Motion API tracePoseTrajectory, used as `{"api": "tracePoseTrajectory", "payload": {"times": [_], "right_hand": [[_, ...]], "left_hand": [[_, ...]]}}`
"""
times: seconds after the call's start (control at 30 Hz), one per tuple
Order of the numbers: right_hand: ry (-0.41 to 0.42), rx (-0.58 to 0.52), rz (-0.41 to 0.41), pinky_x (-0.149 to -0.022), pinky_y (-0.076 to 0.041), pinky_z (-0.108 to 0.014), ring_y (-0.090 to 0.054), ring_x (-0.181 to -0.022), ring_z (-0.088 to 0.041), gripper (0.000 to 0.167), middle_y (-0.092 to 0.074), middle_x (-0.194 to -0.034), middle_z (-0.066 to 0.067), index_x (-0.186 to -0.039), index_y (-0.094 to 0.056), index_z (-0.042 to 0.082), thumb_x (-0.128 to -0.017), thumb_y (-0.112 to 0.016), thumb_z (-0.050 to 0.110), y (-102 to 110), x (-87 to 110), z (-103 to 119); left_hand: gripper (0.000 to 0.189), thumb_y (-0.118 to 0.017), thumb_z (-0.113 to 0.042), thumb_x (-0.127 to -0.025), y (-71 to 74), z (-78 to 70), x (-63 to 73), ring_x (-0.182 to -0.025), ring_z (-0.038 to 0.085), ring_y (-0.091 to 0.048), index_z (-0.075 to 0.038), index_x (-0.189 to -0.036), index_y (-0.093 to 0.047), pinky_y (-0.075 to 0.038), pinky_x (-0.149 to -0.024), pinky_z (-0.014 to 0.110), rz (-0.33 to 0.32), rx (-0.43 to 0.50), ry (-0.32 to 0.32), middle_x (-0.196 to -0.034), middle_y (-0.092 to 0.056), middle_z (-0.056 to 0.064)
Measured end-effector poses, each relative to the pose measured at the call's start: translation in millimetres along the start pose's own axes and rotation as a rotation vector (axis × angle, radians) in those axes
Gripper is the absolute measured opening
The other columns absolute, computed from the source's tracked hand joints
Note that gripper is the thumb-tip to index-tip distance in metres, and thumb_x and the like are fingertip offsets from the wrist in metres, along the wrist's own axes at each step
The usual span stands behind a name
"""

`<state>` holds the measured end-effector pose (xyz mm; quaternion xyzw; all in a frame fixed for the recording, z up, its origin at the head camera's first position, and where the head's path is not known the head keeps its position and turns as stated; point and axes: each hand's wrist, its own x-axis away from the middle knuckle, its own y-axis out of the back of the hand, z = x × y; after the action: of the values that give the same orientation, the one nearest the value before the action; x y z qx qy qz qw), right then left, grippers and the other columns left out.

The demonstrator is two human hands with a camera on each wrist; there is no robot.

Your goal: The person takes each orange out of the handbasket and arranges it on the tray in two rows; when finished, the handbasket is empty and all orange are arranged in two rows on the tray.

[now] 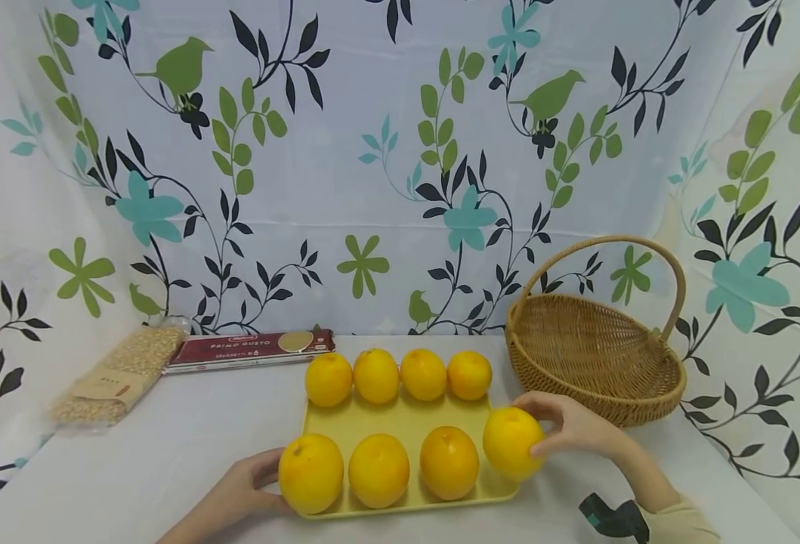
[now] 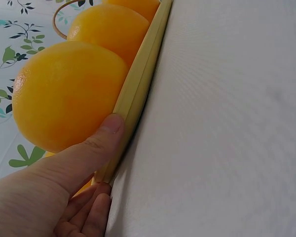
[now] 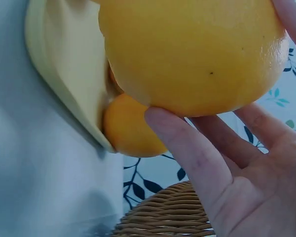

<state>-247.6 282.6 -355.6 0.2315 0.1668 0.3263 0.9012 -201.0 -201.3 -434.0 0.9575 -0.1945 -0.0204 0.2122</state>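
My right hand (image 1: 572,427) holds an orange (image 1: 512,444) at the right front corner of a yellow tray (image 1: 379,417), thumb on its near side. Seen from the right wrist, the orange (image 3: 192,54) is in the fingers, above the tray's rim. At the left front corner, my left hand (image 1: 246,483) grips the tray, beside another orange (image 1: 311,474). The left wrist view has that thumb (image 2: 113,123) on the rim and the other fingers curled at the corner. Two more oranges stand in the front row, and several line the back, including one (image 1: 470,375) at its right end.
A wicker basket (image 1: 590,389) with a tall handle stands right behind the tray. At the back left lie a red spaghetti packet (image 1: 250,350) and a clear bag of pale beans or grains (image 1: 124,370). Patterned cloth (image 1: 386,189) hangs behind the white table (image 1: 189,446).
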Motion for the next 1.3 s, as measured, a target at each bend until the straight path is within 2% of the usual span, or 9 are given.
{"api": "tracePoseTrajectory", "payload": {"times": [0.2,0.37,0.63,0.83,0.9,1.0,1.1,1.23,1.3], "right_hand": [[-0.024,-0.110,0.073,-0.082,-0.050,-0.039,-0.053,-0.104,-0.022,0.051,-0.051,-0.117,-0.018,-0.121,-0.047,-0.002,-0.076,-0.069,0.006,-7.5,0.8,-13.4],[-0.036,-0.156,0.096,-0.083,-0.050,-0.038,-0.054,-0.102,-0.026,0.053,-0.047,-0.120,-0.023,-0.122,-0.044,-0.006,-0.076,-0.068,0.006,-10.7,1.7,-18.8],[-0.060,-0.161,0.106,-0.086,-0.048,-0.035,-0.051,-0.107,-0.026,0.056,-0.044,-0.123,-0.023,-0.125,-0.041,-0.005,-0.077,-0.067,0.008,-15.8,0.5,-21.6],[-0.055,-0.159,0.115,-0.087,-0.047,-0.035,-0.051,-0.108,-0.019,0.058,-0.043,-0.124,-0.024,-0.126,-0.039,-0.007,-0.078,-0.067,0.007,-18.7,-1.9,-24.2],[-0.066,-0.134,0.109,-0.088,-0.047,-0.034,-0.049,-0.109,-0.019,0.058,-0.043,-0.124,-0.023,-0.127,-0.039,-0.007,-0.078,-0.067,0.008,-19.4,-2.1,-24.3],[-0.095,-0.058,0.099,-0.090,-0.045,-0.035,-0.046,-0.112,-0.026,0.060,-0.043,-0.126,-0.021,-0.128,-0.038,-0.006,-0.078,-0.068,0.012,-20.3,-4.0,-21.1],[-0.108,0.044,0.084,-0.093,-0.042,-0.041,-0.041,-0.115,-0.034,0.064,-0.043,-0.128,-0.020,-0.129,-0.037,-0.006,-0.078,-0.069,0.017,-20.5,-7.5,-12.8],[-0.048,0.238,0.004,-0.093,-0.039,-0.050,-0.042,-0.115,-0.035,0.067,-0.045,-0.128,-0.018,-0.128,-0.041,-0.003,-0.076,-0.071,0.027,-23.7,-18.9,8.6],[-0.016,0.322,-0.053,-0.093,-0.040,-0.049,-0.044,-0.113,-0.032,0.063,-0.048,-0.125,-0.015,-0.125,-0.046,-0.001,-0.077,-0.071,0.030,-29.6,-30.2,23.6]], "left_hand": [[0.072,-0.073,-0.030,-0.072,-1.2,-1.9,0.9,-0.116,0.039,-0.040,0.001,-0.130,-0.042,-0.035,-0.094,0.056,0.008,0.027,0.026,-0.129,-0.045,0.019],[0.070,-0.073,-0.028,-0.074,-1.9,0.0,0.1,-0.117,0.038,-0.040,0.000,-0.130,-0.042,-0.034,-0.094,0.056,0.012,0.025,0.010,-0.129,-0.045,0.019],[0.072,-0.075,-0.029,-0.071,-1.0,-1.2,-1.4,-0.114,0.036,-0.044,0.001,-0.128,-0.044,-0.038,-0.093,0.053,0.002,0.003,0.007,-0.127,-0.047,0.019],[0.071,-0.074,-0.025,-0.072,0.2,0.5,-2.3,-0.114,0.036,-0.044,0.002,-0.129,-0.043,-0.039,-0.093,0.051,0.016,0.026,-0.010,-0.128,-0.046,0.019],[0.070,-0.074,-0.025,-0.073,0.6,1.2,-2.3,-0.114,0.035,-0.044,0.002,-0.129,-0.042,-0.039,-0.093,0.051,0.017,0.033,-0.010,-0.127,-0.046,0.019],[0.070,-0.074,-0.025,-0.073,1.4,2.0,-1.6,-0.113,0.035,-0.044,0.003,-0.129,-0.042,-0.039,-0.093,0.050,0.015,0.031,-0.005,-0.127,-0.046,0.019],[0.071,-0.074,-0.025,-0.073,1.7,2.6,-1.0,-0.113,0.036,-0.044,0.003,-0.129,-0.042,-0.039,-0.093,0.050,0.014,0.026,-0.005,-0.128,-0.046,0.020],[0.070,-0.074,-0.025,-0.073,1.7,2.5,-0.5,-0.114,0.036,-0.043,0.003,-0.129,-0.042,-0.039,-0.093,0.050,0.014,0.023,-0.018,-0.127,-0.046,0.020],[0.070,-0.074,-0.025,-0.073,2.1,2.2,0.2,-0.114,0.037,-0.043,0.003,-0.129,-0.042,-0.038,-0.093,0.050,0.013,0.021,-0.025,-0.127,-0.046,0.020]]}}
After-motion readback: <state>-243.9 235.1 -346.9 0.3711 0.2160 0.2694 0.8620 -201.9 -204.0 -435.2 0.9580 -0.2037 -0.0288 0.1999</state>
